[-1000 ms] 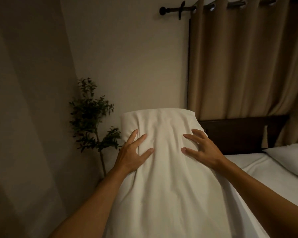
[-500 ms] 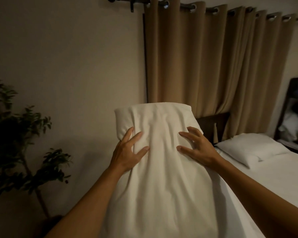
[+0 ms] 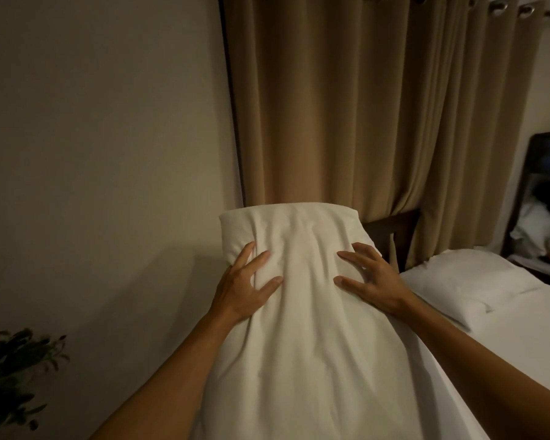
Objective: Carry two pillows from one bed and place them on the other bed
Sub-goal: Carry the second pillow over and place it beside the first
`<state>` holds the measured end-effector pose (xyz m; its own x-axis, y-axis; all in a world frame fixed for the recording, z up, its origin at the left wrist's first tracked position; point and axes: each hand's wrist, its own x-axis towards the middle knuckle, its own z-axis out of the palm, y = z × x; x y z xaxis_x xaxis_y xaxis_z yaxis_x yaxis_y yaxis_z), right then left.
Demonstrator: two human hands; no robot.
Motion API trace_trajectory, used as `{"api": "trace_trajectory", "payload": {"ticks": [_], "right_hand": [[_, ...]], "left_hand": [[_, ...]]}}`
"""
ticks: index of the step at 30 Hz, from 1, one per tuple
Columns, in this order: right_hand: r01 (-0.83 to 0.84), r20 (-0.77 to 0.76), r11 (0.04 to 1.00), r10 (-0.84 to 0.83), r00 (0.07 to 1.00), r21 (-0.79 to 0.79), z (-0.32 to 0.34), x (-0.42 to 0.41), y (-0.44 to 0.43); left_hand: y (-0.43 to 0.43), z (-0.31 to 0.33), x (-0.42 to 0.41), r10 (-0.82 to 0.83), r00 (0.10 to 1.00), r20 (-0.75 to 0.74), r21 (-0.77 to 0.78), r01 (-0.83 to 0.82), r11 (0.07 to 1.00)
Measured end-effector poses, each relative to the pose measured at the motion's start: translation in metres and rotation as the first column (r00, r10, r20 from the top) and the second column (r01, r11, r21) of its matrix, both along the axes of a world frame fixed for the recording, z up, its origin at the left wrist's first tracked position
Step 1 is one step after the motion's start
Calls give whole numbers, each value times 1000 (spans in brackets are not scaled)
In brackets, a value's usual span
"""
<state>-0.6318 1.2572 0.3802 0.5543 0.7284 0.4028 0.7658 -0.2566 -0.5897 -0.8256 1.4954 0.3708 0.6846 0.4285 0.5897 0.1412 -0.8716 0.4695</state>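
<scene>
Head view: left hand (image 3: 238, 289) and right hand (image 3: 373, 282), each grip spread flat and clasping the pillow (image 3: 299, 312), held upright beside the bed (image 3: 505, 338). Risk: soft filling may sag and slide between pressing palms.

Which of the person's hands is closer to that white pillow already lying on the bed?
The right hand. It presses the right side of the carried white pillow, next to the flat white pillow on the bed. The left hand grips the carried pillow's far side, by the wall.
</scene>
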Motion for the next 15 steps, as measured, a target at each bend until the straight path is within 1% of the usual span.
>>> {"api": "trace_trajectory", "payload": {"ticks": [3,7,15], "right_hand": [[21,-25,1000,-21,999,13,-3,43,13],[44,-35,999,-44,998,14,-14,90,24],[201,-53,979,-202,978,-33,-39,179,46]], "left_hand": [[17,0,47,-17,1000,-7,7,17,1000],[34,-12,101,-62,998,-34,-26,61,998],[77,-40,229,-197,978,-60,-47,195,980]]}}
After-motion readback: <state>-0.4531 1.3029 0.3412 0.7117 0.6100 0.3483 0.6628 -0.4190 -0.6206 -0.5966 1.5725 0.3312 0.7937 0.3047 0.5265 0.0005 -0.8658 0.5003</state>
